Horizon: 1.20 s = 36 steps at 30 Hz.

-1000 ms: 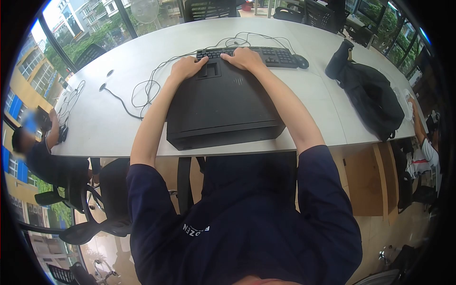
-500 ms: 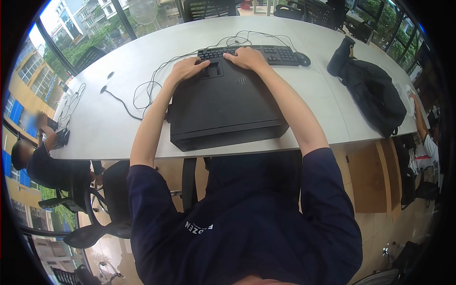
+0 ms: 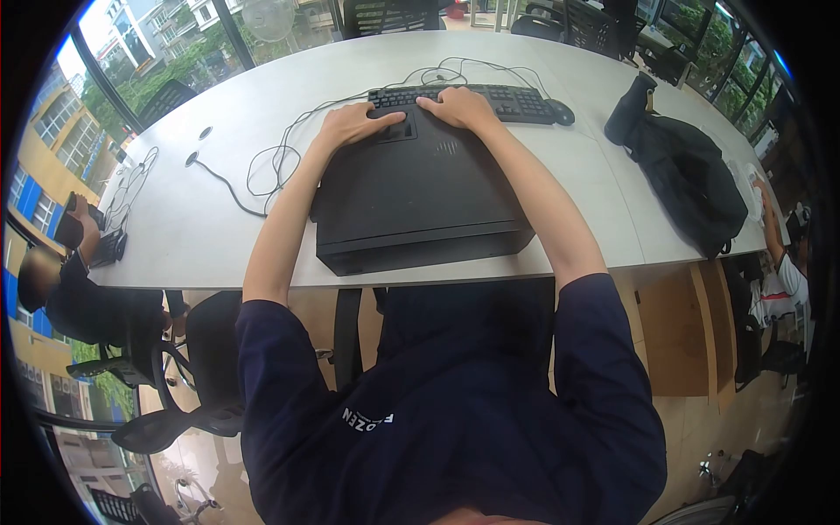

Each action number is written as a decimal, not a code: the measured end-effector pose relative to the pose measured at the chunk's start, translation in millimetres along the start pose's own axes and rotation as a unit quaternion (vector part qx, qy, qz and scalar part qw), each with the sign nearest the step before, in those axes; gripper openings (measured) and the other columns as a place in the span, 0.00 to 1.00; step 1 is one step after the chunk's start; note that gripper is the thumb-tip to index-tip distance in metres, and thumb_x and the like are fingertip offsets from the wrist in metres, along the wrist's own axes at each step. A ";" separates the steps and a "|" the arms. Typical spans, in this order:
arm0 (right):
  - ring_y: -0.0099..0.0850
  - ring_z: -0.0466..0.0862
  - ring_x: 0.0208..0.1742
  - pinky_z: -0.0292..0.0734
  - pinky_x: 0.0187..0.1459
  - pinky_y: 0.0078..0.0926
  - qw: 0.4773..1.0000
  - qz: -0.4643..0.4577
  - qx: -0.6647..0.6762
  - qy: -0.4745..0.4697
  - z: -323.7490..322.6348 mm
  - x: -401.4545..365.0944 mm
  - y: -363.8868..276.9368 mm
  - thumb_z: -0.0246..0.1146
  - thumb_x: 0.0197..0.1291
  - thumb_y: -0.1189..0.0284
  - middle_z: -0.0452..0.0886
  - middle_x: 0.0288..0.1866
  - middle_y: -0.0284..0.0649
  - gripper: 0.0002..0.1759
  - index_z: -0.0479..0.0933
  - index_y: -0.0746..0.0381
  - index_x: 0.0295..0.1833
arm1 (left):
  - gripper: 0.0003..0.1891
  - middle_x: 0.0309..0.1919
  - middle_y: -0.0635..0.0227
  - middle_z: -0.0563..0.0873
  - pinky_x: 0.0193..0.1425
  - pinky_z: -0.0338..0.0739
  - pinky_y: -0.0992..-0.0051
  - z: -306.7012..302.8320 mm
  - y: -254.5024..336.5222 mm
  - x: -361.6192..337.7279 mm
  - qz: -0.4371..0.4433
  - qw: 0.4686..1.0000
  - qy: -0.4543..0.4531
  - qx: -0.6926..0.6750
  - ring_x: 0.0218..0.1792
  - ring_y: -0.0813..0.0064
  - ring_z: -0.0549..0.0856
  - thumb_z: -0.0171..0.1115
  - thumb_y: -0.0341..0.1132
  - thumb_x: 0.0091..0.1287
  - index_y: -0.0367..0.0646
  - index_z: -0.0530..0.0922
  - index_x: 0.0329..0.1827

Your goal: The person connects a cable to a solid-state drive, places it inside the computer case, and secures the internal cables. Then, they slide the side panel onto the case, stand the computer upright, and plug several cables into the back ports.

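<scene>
A black desktop computer case (image 3: 420, 192) lies flat on its side at the near edge of the table. My left hand (image 3: 354, 124) holds its far left corner, the thumb stretched over the recessed latch (image 3: 401, 131) in the side panel. Across from it, my right hand (image 3: 459, 107) grips the far edge, thumb on the panel near the vent slots. The fingertips of both hands are partly hidden behind that edge. Just beyond the hands lies a black keyboard (image 3: 516, 103), with a black mouse (image 3: 560, 112) at its right end.
Thin black cables (image 3: 280, 162) trail over the white table (image 3: 577, 184) left of and behind the case. A black backpack (image 3: 687, 175) lies at the right. Someone in dark clothes (image 3: 96, 302) sits at the left; another person's arm (image 3: 770, 223) reaches in at the far right.
My left thumb has slid to the right over the latch recess, covering more of it. My right hand stays nearly in place on the case.
</scene>
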State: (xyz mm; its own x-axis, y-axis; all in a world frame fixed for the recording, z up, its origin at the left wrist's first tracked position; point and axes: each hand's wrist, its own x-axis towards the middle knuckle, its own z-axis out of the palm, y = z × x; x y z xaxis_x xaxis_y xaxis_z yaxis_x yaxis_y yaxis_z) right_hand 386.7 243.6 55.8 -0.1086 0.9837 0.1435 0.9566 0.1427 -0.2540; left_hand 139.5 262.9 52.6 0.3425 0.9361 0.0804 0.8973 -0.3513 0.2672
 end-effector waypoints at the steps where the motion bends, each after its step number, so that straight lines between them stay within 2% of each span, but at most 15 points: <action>1: 0.49 0.88 0.59 0.81 0.62 0.47 1.000 -0.001 0.002 0.000 1.0 0.9 1.0 0.51 0.71 0.34 0.89 0.55 0.53 0.42 0.88 0.65 0.53 | 0.44 0.45 0.50 0.92 0.60 0.78 0.59 -1.0 0.7 -0.9 0.001 1.000 -0.006 -0.006 0.52 0.53 0.90 0.57 0.80 0.60 0.41 0.89 0.45; 8: 0.49 0.88 0.60 0.81 0.63 0.47 1.000 -0.004 0.004 -0.002 0.6 0.8 2.1 0.51 0.71 0.34 0.89 0.55 0.53 0.42 0.88 0.65 0.53 | 0.41 0.45 0.52 0.92 0.60 0.78 0.59 8.6 -7.1 3.7 0.016 0.999 0.045 0.008 0.51 0.52 0.90 0.55 0.78 0.63 0.44 0.89 0.44; 10: 0.49 0.88 0.60 0.80 0.63 0.47 1.000 -0.002 0.006 0.000 1.7 2.3 2.7 0.51 0.71 0.34 0.89 0.56 0.53 0.42 0.88 0.65 0.53 | 0.48 0.54 0.46 0.90 0.65 0.77 0.58 4.7 -5.4 3.8 0.008 1.000 -0.003 0.003 0.59 0.49 0.87 0.54 0.79 0.62 0.37 0.86 0.58; 14: 0.49 0.87 0.61 0.80 0.64 0.47 1.000 -0.002 0.008 -0.003 3.9 4.3 4.8 0.51 0.71 0.35 0.89 0.56 0.53 0.42 0.88 0.65 0.53 | 0.46 0.53 0.46 0.90 0.65 0.77 0.57 3.8 -3.7 1.6 0.001 1.000 -0.006 0.009 0.58 0.48 0.87 0.53 0.78 0.64 0.39 0.87 0.58; 16: 0.49 0.89 0.58 0.81 0.60 0.49 1.000 -0.011 0.004 0.011 7.5 8.0 7.5 0.51 0.70 0.33 0.90 0.52 0.53 0.42 0.89 0.63 0.49 | 0.40 0.45 0.53 0.92 0.59 0.77 0.59 8.2 -11.8 6.3 -0.001 0.999 0.026 -0.030 0.51 0.52 0.89 0.52 0.76 0.67 0.43 0.88 0.45; 20: 0.50 0.88 0.58 0.81 0.61 0.49 1.000 -0.009 0.012 0.013 4.1 4.0 4.7 0.51 0.70 0.34 0.89 0.53 0.54 0.42 0.88 0.63 0.50 | 0.41 0.45 0.51 0.91 0.58 0.77 0.59 3.7 -8.9 -0.1 0.026 0.999 0.025 -0.015 0.50 0.51 0.88 0.50 0.76 0.69 0.42 0.88 0.44; 22: 0.51 0.88 0.59 0.81 0.61 0.49 1.000 -0.009 0.013 0.006 2.6 2.2 4.5 0.50 0.71 0.34 0.89 0.54 0.55 0.42 0.88 0.64 0.50 | 0.43 0.52 0.53 0.91 0.65 0.77 0.57 -4.0 -4.6 -1.5 -0.003 0.999 -0.027 -0.016 0.57 0.50 0.88 0.51 0.79 0.65 0.46 0.89 0.53; 23: 0.51 0.88 0.59 0.81 0.61 0.49 1.000 -0.005 0.014 0.007 2.0 1.7 4.5 0.50 0.71 0.34 0.89 0.54 0.55 0.42 0.88 0.64 0.50 | 0.43 0.52 0.53 0.91 0.65 0.77 0.57 -6.9 -1.9 -2.8 0.000 0.999 -0.029 -0.015 0.57 0.50 0.88 0.51 0.79 0.65 0.46 0.89 0.53; 26: 0.51 0.88 0.59 0.81 0.61 0.49 1.000 -0.007 0.014 0.010 1.7 0.5 4.7 0.50 0.71 0.34 0.89 0.54 0.55 0.42 0.88 0.64 0.50 | 0.45 0.52 0.52 0.91 0.65 0.77 0.58 -8.6 1.3 -4.7 0.005 0.999 -0.041 -0.024 0.58 0.51 0.88 0.51 0.80 0.65 0.44 0.89 0.53; 29: 0.50 0.89 0.57 0.81 0.61 0.47 1.000 -0.011 0.010 0.013 1.4 1.4 2.5 0.53 0.71 0.35 0.90 0.52 0.53 0.41 0.88 0.65 0.51 | 0.48 0.53 0.48 0.91 0.65 0.77 0.58 -2.2 -1.1 -1.7 0.000 1.000 0.006 -0.001 0.59 0.50 0.88 0.49 0.82 0.64 0.40 0.88 0.54; 31: 0.50 0.89 0.57 0.81 0.61 0.47 1.000 -0.002 0.012 0.008 0.8 0.3 2.2 0.53 0.71 0.36 0.90 0.53 0.54 0.41 0.88 0.65 0.51 | 0.52 0.55 0.44 0.89 0.66 0.77 0.58 -1.4 3.0 0.8 -0.017 0.999 -0.027 0.018 0.60 0.50 0.87 0.47 0.83 0.63 0.36 0.87 0.55; 35: 0.50 0.89 0.58 0.81 0.61 0.47 1.000 0.004 0.015 -0.001 -1.8 -1.6 0.1 0.53 0.71 0.36 0.90 0.53 0.54 0.40 0.89 0.64 0.51 | 0.51 0.50 0.46 0.91 0.65 0.77 0.58 3.4 3.4 -2.6 -0.010 0.999 0.015 0.032 0.57 0.49 0.88 0.44 0.81 0.66 0.36 0.86 0.56; 36: 0.50 0.88 0.58 0.81 0.62 0.47 1.000 0.009 0.014 -0.002 -1.4 -0.8 0.0 0.53 0.70 0.35 0.89 0.54 0.54 0.40 0.89 0.64 0.51 | 0.47 0.49 0.47 0.91 0.64 0.77 0.56 2.0 3.1 -3.9 -0.003 0.999 0.006 0.036 0.56 0.49 0.89 0.43 0.78 0.70 0.37 0.86 0.54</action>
State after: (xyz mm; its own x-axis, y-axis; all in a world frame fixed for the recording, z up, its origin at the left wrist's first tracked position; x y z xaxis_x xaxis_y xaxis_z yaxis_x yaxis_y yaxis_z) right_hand 387.2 242.7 57.1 -0.0918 0.9867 0.1341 0.9505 0.1270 -0.2835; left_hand 141.5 258.1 51.3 0.3340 0.9383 0.0899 0.9175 -0.3455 0.1972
